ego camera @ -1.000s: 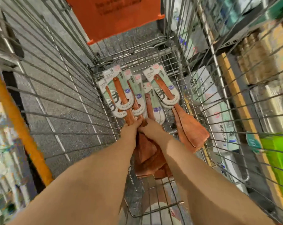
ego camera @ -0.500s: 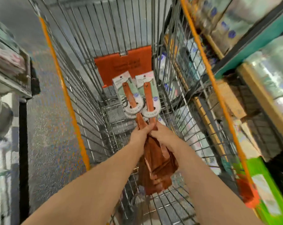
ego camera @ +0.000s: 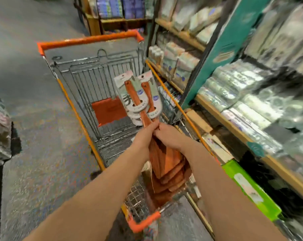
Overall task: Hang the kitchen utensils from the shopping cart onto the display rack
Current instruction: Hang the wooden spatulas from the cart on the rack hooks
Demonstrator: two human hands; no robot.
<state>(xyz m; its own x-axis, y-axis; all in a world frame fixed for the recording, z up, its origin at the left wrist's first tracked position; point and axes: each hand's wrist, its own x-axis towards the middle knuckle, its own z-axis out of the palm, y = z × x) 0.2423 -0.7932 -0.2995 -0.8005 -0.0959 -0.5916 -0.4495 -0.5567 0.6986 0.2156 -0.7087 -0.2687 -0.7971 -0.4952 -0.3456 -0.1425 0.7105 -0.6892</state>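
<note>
Arms outstretched, the left hand [ego camera: 145,136] and right hand [ego camera: 168,136] clenched fingers round the wooden spatulas [ego camera: 165,160], blades hanging below the fingers.

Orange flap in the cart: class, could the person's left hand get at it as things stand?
Probably not at once: the left hand grips the spatula bundle with the right hand. The way itself looks free, since the cart is open above the orange flap.

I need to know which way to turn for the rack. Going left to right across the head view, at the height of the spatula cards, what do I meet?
Floor → cart rail → orange flap → spatulas → teal post → shelves
</note>
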